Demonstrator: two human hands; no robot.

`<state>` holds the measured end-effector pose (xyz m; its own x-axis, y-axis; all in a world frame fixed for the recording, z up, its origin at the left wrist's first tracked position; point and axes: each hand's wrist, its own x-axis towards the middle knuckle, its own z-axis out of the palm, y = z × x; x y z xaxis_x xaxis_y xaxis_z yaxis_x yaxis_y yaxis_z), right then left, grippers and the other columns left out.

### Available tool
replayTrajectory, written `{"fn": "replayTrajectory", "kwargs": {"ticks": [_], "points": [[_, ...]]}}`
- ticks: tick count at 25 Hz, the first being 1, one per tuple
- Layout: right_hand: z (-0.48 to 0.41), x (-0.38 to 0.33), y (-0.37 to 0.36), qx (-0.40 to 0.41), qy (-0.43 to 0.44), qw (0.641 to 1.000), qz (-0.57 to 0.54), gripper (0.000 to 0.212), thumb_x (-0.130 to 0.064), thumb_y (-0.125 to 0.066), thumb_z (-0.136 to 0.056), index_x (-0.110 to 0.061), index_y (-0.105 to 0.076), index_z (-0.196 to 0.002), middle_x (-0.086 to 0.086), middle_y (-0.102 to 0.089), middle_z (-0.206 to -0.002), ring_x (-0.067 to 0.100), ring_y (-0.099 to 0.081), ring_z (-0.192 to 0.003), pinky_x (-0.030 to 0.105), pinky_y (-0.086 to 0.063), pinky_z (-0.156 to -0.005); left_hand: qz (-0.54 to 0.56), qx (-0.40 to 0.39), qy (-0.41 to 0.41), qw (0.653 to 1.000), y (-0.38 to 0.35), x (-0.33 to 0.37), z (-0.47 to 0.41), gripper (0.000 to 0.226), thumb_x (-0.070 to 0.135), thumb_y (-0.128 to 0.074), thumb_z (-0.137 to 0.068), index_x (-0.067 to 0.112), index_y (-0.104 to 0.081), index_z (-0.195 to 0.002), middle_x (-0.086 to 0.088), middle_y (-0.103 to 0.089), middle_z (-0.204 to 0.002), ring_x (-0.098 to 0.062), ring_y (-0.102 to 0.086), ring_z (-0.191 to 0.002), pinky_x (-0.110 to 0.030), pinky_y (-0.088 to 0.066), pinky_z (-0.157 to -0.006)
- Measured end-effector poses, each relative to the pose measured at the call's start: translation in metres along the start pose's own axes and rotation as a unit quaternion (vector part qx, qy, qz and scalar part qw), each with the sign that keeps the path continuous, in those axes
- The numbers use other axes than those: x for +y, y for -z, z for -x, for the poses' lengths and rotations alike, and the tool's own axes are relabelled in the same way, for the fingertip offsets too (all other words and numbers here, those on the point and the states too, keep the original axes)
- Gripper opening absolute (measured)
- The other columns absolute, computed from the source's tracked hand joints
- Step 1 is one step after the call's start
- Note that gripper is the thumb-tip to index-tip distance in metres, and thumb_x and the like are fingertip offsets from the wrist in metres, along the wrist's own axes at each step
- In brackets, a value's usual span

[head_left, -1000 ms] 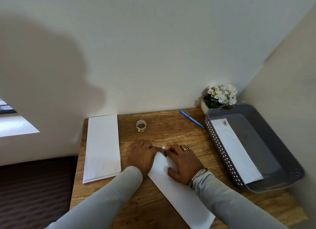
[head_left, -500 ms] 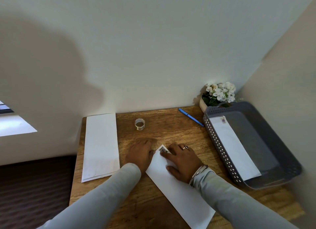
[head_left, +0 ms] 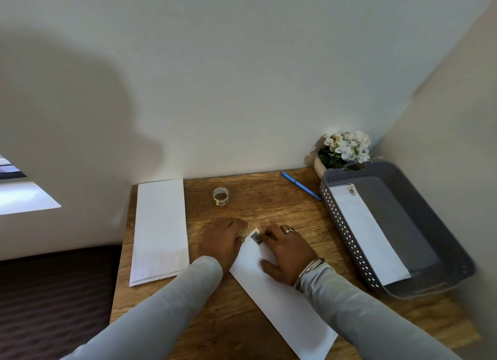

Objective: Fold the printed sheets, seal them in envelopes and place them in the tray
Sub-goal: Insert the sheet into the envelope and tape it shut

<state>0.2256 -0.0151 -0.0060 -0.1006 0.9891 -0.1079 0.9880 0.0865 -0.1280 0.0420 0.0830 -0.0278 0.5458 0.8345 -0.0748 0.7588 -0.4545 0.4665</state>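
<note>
The right hand (head_left: 289, 252) lies flat with fingers spread on a long white paper envelope (head_left: 282, 303), fingertips beside the small stamp (head_left: 255, 237) at its far corner. The left hand (head_left: 220, 242) rests relaxed against the envelope's edge on the wooden tabletop (head_left: 269, 206). To the right of the hands, the grey perforated plastic tray (head_left: 347, 238) holds another stamped white envelope (head_left: 368, 233). Left of them lies a stack of white folded sheets (head_left: 160, 230).

Envelope (head_left: 282, 300), 6 o'clock: far half partly hidden under right hand (head_left: 289, 252) and sleeve; near corner meets the bottom edge.
Stamp (head_left: 256, 237), far corner: design too small to tell.
Left hand (head_left: 220, 242): fingertips blurred, grip unclear.
Roll (head_left: 220, 195), 12 o'clock: print illegible.
Pot (head_left: 320, 166), 2 o'clock: partly hidden behind tray (head_left: 347, 241).
Sheets (head_left: 160, 230), 9 o'clock: count unclear.
</note>
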Motion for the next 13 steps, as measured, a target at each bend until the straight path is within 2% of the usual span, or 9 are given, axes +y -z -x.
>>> {"fn": "replayTrajectory", "kwargs": {"ticks": [7,10,13], "points": [[0.014,0.002,-0.005,0.026,0.018,0.999,0.008,0.062,-0.057,-0.049,-0.087,-0.022,-0.051,-0.139,0.007,-0.054,-0.139,0.029,-0.05,-0.126,0.043,-0.048,-0.101,0.004,0.014,-0.009,1.0,-0.003,0.0,0.001,0.035,0.029,-0.053,-0.1,0.032,-0.058,-0.135,0.006,-0.057,-0.139,-0.02,-0.049,-0.129,-0.032,-0.041,-0.109],[0.015,-0.007,-0.008,0.013,0.0,1.0,0.011,0.064,-0.055,-0.044,-0.089,-0.027,-0.038,-0.147,0.008,-0.048,-0.144,0.03,-0.044,-0.131,0.046,-0.044,-0.104,-0.002,0.016,-0.005,1.0,-0.004,0.0,0.002,0.035,0.029,-0.053,-0.1,0.032,-0.058,-0.135,0.006,-0.057,-0.138,-0.02,-0.049,-0.129,-0.032,-0.041,-0.108],[0.017,-0.009,-0.009,0.019,0.002,0.999,0.026,0.056,-0.05,-0.046,-0.088,-0.032,-0.042,-0.141,0.01,-0.045,-0.145,0.033,-0.043,-0.131,0.048,-0.044,-0.102,-0.003,0.017,-0.004,1.0,-0.005,0.001,0.002,0.034,0.028,-0.053,-0.1,0.033,-0.058,-0.133,0.007,-0.057,-0.136,-0.019,-0.049,-0.128,-0.032,-0.042,-0.108]]}}
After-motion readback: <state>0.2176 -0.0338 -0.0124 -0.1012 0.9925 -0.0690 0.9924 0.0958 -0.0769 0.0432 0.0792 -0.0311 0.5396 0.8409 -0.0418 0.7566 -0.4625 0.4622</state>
